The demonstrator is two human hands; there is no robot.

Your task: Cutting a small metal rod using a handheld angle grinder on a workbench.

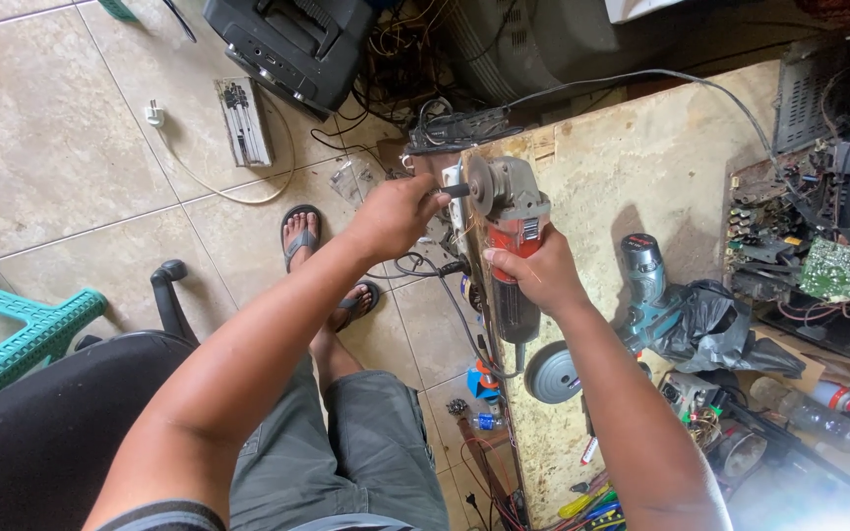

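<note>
Head view: a red-and-grey angle grinder (512, 231) is held over the surface (632, 167) edge, gripped round its body by the right hand (533, 275); at nine o'clock, the left hand (395, 211) is closed on the side handle (455, 190), steadying it. A cordless drill (646, 280) lies at three o'clock.

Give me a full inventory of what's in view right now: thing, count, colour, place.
angle grinder: one, red and grey, held over the workbench edge
workbench: one, pale worn board, right half
cordless drill: one, teal and black, lying on the bench right of the grinder
black plastic bag: one, beside the drill
grey disc: one, bench edge, below the grinder
circuit boards: several, green and dark, far right
power strip: one, black, top of bench
black chair: one, lower left
teal plastic stool: one, far left
left hand: at the grinder's side handle
right hand: wrapped around the grinder body
</note>
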